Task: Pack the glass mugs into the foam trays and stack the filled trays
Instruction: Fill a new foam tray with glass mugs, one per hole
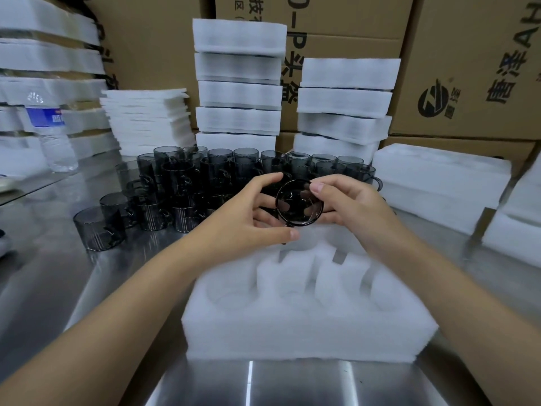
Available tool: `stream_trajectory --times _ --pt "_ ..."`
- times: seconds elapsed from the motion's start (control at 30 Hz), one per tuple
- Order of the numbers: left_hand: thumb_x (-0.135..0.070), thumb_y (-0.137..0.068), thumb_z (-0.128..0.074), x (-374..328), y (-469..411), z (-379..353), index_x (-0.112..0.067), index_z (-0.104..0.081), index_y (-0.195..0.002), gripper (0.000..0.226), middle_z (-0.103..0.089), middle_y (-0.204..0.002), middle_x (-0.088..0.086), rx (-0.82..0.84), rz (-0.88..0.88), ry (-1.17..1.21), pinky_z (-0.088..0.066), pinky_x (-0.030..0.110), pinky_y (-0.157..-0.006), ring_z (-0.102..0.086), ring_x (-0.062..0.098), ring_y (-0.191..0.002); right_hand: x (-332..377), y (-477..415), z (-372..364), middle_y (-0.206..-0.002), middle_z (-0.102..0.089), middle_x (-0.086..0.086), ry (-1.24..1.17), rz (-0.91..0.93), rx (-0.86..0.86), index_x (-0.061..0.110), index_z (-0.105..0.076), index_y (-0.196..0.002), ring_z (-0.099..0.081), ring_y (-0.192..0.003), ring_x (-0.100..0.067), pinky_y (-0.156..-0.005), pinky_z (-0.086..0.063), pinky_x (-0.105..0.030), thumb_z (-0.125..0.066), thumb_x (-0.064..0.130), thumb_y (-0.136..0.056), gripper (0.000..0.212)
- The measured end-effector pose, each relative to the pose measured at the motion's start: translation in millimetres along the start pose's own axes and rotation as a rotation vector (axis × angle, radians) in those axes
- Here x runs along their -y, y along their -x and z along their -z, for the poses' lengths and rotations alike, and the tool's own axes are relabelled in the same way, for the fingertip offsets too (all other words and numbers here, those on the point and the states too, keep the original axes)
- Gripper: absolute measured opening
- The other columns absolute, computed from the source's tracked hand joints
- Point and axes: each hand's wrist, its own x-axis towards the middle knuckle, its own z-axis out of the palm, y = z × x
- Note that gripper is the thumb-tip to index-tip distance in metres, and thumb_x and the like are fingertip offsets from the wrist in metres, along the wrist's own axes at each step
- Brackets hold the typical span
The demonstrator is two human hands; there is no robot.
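Counter point(58, 288), foam tray point(307, 332) below hands.
Left hand point(243, 218) and right hand point(354, 206), fingers curled, both grip one dark mug point(298, 205); spare mugs point(187, 177) beyond them.

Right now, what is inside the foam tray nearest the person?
Only empty round pockets show in the foam tray. The left hand and right hand hold a glass mug over its far edge, hiding that part.

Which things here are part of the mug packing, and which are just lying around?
Job: mug held by left hand and right hand; foam tray; loose mugs; stacked trays.
Lying about: water bottle; cardboard boxes.
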Motion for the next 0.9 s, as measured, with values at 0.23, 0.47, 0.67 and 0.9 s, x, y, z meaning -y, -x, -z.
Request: stream_trajectory --times 0.23,0.47,0.67,0.9 --pt "-0.034 -0.053 -0.090 4.5 -2.2 1.7 -0.047 -0.037 -0.128 0.093 -0.062 -0.099 -0.008 -0.012 -0.008 -0.037 -0.050 0.018 -0.074 -0.066 0.006 -0.082 0.7 -1.4 -0.7 -0.087 -0.074 0.003 -0.011 -0.062 0.004 0.026 -0.074 -0.077 -0.069 -0.074 -0.014 -0.063 -0.054 -0.021 -0.061 0.023 -0.091 0.020" --pt "-0.023 -0.058 -0.091 5.6 -2.4 3.5 -0.046 -0.038 -0.132 0.094 -0.058 -0.115 -0.003 0.022 -0.017 -0.123 -0.047 0.016 -0.077 -0.064 0.001 -0.086 1.5 -0.5 -0.8 -0.091 -0.074 0.001 -0.003 -0.080 0.030 0.030 -0.075 -0.080 -0.071 -0.079 -0.018 -0.066 -0.054 -0.022 -0.062 0.035 -0.082 0.015" --pt "-0.047 -0.046 -0.083 2.6 -1.5 2.2 -0.061 -0.043 -0.112 0.079 -0.060 -0.109 -0.011 0.034 -0.019 -0.130 -0.046 0.014 -0.074 -0.063 0.000 -0.087 1.5 -0.1 -0.8 -0.090 -0.074 0.000 -0.002 -0.083 0.032 0.029 -0.075 -0.079 -0.071 -0.080 -0.020 -0.065 -0.054 -0.022 -0.061 0.033 -0.084 0.015" --pt "-0.048 -0.045 -0.083 3.4 -1.3 2.5 -0.064 -0.043 -0.110 0.079 -0.059 -0.107 -0.014 0.024 -0.022 -0.128 -0.047 0.014 -0.075 -0.063 0.000 -0.087 2.2 0.5 -0.8 -0.089 -0.074 0.000 0.000 -0.079 0.010 0.024 -0.073 -0.079 -0.071 -0.079 -0.018 -0.065 -0.054 -0.023 -0.059 0.020 -0.092 0.019"
